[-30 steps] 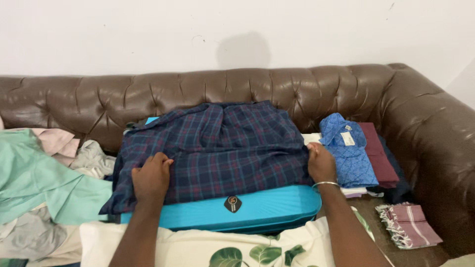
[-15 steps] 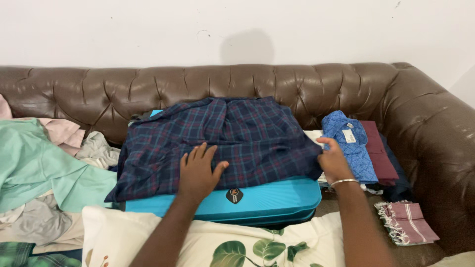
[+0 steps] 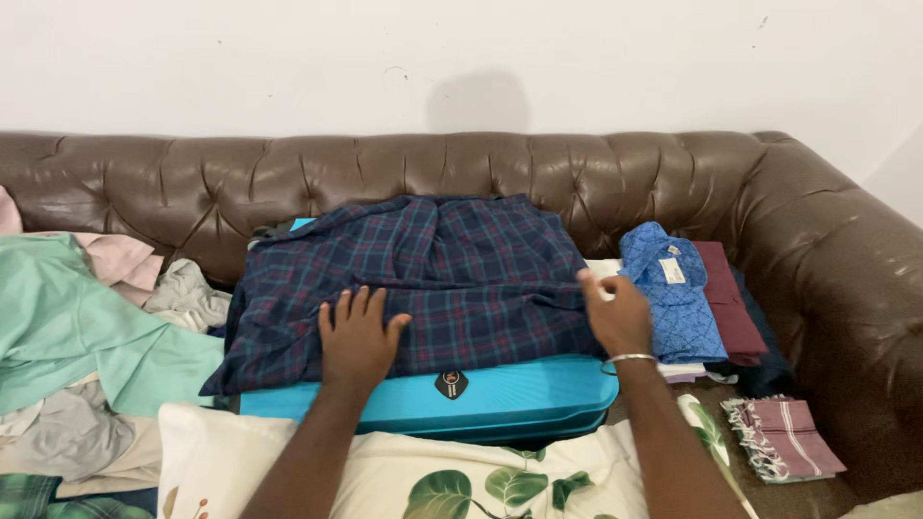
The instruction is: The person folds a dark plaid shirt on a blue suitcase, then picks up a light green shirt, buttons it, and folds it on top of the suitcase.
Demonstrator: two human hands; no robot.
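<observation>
A dark blue and maroon plaid shirt (image 3: pixel 433 269) lies spread over a bright blue suitcase (image 3: pixel 500 396) on a brown leather sofa (image 3: pixel 288 178). My left hand (image 3: pixel 356 338) rests flat on the shirt's near part, fingers spread. My right hand (image 3: pixel 613 312), with a metal bangle on the wrist, pinches the shirt's right edge between thumb and fingers.
Right of the suitcase sits a stack of folded clothes: a blue patterned shirt (image 3: pixel 673 293), a maroon piece (image 3: pixel 733 308) and darker ones beneath. A striped fringed cloth (image 3: pixel 784 437) lies near the sofa arm. Mint, pink and grey garments (image 3: pixel 67 327) pile at left. A leaf-print pillow (image 3: pixel 461 481) lies in front.
My left hand went from gripping the shirt's left part to lying flat nearer its middle. My right hand shifted slightly along the right edge and pinches the fabric.
</observation>
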